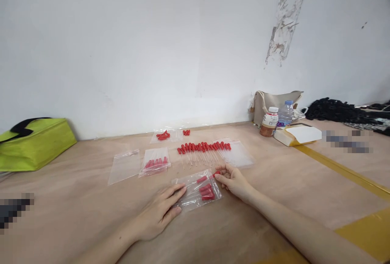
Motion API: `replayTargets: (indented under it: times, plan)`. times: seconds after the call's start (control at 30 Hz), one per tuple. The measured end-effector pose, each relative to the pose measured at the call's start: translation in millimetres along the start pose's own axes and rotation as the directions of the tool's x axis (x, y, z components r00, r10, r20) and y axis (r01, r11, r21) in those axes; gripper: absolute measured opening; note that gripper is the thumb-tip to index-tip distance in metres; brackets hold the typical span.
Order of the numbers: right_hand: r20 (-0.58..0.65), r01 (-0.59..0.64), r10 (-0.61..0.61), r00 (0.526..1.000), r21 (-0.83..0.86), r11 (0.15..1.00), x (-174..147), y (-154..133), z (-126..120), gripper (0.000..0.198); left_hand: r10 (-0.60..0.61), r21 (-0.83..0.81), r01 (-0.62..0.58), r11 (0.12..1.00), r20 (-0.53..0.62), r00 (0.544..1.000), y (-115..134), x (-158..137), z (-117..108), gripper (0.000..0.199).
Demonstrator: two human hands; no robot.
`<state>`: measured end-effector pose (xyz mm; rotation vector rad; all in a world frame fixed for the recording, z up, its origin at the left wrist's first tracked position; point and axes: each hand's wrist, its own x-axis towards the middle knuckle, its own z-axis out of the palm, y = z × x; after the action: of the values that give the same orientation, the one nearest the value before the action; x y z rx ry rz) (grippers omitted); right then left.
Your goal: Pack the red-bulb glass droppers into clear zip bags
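Observation:
A clear zip bag [191,204] lies on the brown paper-covered table, with several red-bulbed droppers [207,191] inside. My left hand [160,214] rests flat on the bag's left part, fingers stretched out. At the bag's upper right edge, my right hand [234,182] pinches the red bulb of a dropper [216,173] between thumb and fingers; its stem is hard to make out. Just beyond, a row of droppers [203,147] lies side by side, red bulbs away from me and thin clear stems toward me.
Behind my left hand are a flat clear bag [124,166] and a bag with red bulbs [156,162]. More red pieces [163,135] lie near the wall. A green bag [39,144] stands left; a brown-drink bottle [269,122], water bottle [285,113] and tissue pack [297,135] stand right.

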<state>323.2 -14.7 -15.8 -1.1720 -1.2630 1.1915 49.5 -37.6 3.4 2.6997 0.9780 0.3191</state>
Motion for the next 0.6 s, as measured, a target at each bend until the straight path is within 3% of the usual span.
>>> replayTargets:
  times: [0.3,0.43,0.6]
  plan:
    - [0.095,0.139,-0.116,0.989,-0.303,0.943,7.0,14.7,2.6,0.019,0.011,0.018,-0.011,1.000,-0.002,1.000,-0.2,1.0,0.3,0.046]
    - [0.201,0.108,-0.071,0.977,-0.180,0.978,2.9,10.1,4.2,0.025,0.020,0.011,-0.020,1.000,-0.013,1.000,-1.4,0.3,1.3,0.046]
    - [0.193,0.053,-0.036,0.981,-0.086,0.995,-0.4,0.4,5.5,0.026,0.024,-0.015,-0.025,1.000,-0.023,0.999,-0.2,1.1,-0.4,0.046]
